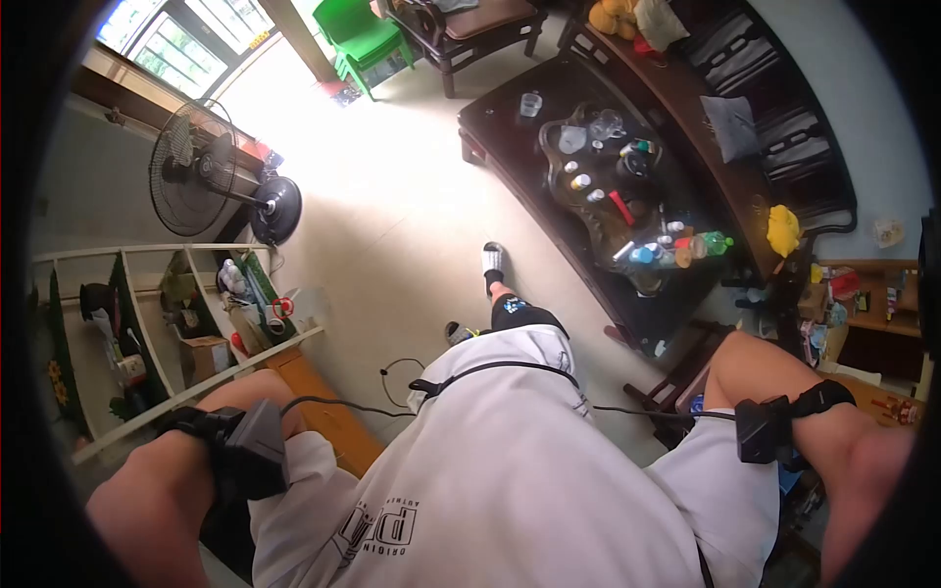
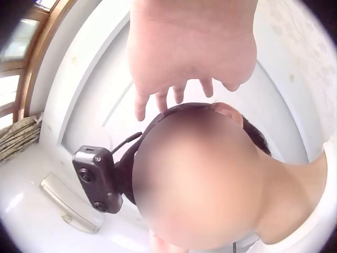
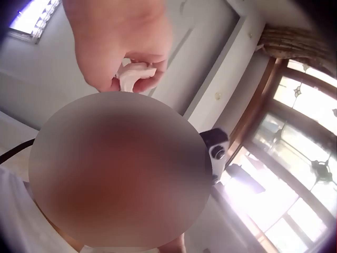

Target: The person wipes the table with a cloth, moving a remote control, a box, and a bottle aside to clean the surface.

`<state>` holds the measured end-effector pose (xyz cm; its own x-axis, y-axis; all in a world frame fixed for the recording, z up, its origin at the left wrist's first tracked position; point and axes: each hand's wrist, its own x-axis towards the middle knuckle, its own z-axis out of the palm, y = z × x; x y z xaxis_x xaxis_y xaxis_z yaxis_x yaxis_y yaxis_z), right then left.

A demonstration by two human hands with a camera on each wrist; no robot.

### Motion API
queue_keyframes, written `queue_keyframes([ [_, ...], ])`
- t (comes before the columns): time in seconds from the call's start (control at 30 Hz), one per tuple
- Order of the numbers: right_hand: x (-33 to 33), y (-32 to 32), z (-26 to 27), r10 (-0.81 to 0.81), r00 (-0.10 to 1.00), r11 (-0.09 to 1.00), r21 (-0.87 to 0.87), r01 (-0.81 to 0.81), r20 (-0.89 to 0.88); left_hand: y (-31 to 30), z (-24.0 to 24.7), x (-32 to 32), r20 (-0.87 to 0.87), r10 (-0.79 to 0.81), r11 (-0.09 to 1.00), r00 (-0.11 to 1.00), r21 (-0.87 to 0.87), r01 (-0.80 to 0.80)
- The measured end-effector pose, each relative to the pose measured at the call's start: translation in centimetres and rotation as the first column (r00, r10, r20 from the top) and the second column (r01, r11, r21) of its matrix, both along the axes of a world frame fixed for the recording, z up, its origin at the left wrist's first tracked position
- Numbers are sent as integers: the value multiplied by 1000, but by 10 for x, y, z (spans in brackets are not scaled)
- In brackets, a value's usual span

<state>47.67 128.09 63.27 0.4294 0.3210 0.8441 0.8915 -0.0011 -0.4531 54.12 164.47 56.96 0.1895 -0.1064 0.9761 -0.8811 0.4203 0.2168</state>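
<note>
Both hands are raised beside the person's head, out of the head view. My left hand (image 2: pixel 192 47), in the left wrist view, has its fingers spread and pointing down, fingertips right at the black headband (image 2: pixel 179 108). A black camera (image 2: pixel 97 179) sticks out from that band at the front of the head. In the right wrist view my right hand (image 3: pixel 124 45) has curled fingers that pinch a small white curved thing (image 3: pixel 134 74) close over the head; its kind I cannot tell.
Each arm wears a strapped camera box (image 1: pixel 257 451) with a black cable. On the right stands a dark low table (image 1: pixel 510 127) with bottles and cups. A standing fan (image 1: pixel 196 162), white-framed shelves (image 1: pixel 147 363) and a green chair (image 1: pixel 361 34) stand around the pale floor.
</note>
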Motion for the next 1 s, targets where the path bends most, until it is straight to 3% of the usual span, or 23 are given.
queue_keyframes([
  [0.1, 47, -12, -19, -192, 979, 974, 137, 181, 67, 5, -12, 55, -41, -67, 998, 997, 18, 68],
  [0.13, 67, -20, -34, -298, 951, 930, 249, 271, 79, 8, -17, 73, -62, -90, 996, 994, 13, 91],
  [0.2, 116, -39, -90, -535, 842, 737, 522, 429, 63, 9, -41, 119, -157, -151, 988, 976, 7, 154],
  [0.27, 156, -93, -148, -653, 745, 719, 198, 666, -136, 4, -75, 172, -299, -204, 977, 932, -8, 211],
  [0.33, 203, -110, -196, -694, 632, 692, -77, 718, -346, -5, -109, 223, -466, -266, 957, 844, -25, 288],
  [0.37, 228, -112, -217, -666, 579, 710, -161, 686, -470, -8, -127, 251, -523, -155, 977, 838, 46, 209],
  [0.4, 248, -118, -242, -606, 560, 739, -139, 660, -565, -12, -145, 279, -567, -43, 983, 823, 122, 136],
  [0.47, 279, -130, -291, -530, 476, 751, -129, 647, -701, -24, -178, 331, -621, 23, 961, 783, 229, 153],
  [0.53, 296, -147, -346, -558, 352, 705, -206, 679, -752, -34, -219, 383, -674, 130, 933, 727, 331, 141],
  [0.57, 299, -157, -375, -593, 282, 671, -270, 690, -754, -44, -235, 396, -678, 290, 887, 675, 456, 78],
  [0.6, 301, -156, -392, -614, 213, 642, -324, 694, -760, -56, -244, 410, -734, 341, 858, 587, 498, 125],
  [0.67, 302, -155, -438, -624, 107, 569, -355, 742, -774, -55, -295, 450, -709, 459, 751, 536, 631, 192],
  [0.7, 301, -153, -461, -645, 78, 519, -361, 775, -761, -56, -324, 467, -769, 434, 771, 469, 587, 248],
  [0.83, 296, -119, -507, -597, -74, 424, -393, 816, -798, -56, -435, 540, -815, 445, 678, 371, 577, 455],
  [0.87, 296, -111, -521, -535, -60, 408, -320, 855, -843, -60, -458, 557, -780, 487, 619, 393, 625, 475],
  [0.9, 298, -99, -535, -480, -30, 380, -238, 894, -877, -65, -484, 572, -795, 502, 617, 340, 605, 504],
  [1.0, 302, -60, -567, -422, -144, 262, -273, 926, -895, -87, -548, 616, -737, 505, 491, 449, 674, 553],
])
